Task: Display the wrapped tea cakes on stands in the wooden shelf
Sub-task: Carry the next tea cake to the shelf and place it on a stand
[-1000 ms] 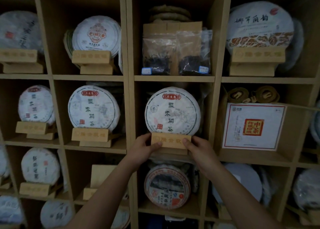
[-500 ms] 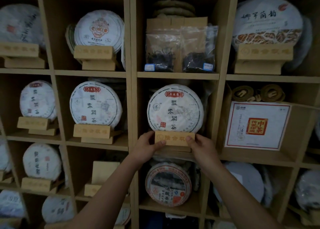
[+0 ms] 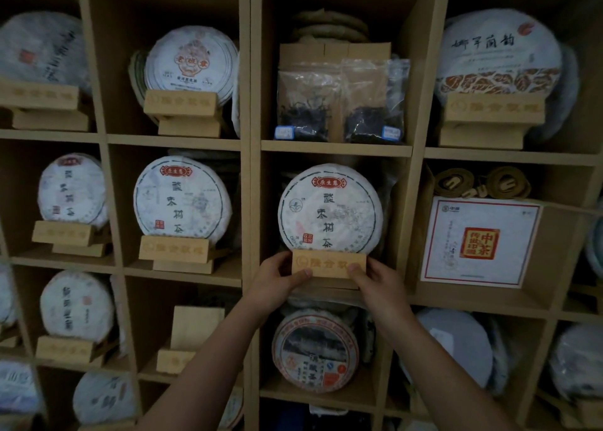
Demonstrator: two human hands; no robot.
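Head view: both forearms reach up into the middle compartment of the wooden shelf. The left hand and right hand each pinch one end of the wooden stand, thumbs on its front face. The wrapped tea cake sits upright on that stand.

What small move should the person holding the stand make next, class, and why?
Probably slide the stand a little deeper into its cubby, then let go. The left hand and right hand pinch its ends, the tea cake already sits upright on it, and it appears to sit at the shelf's front edge.
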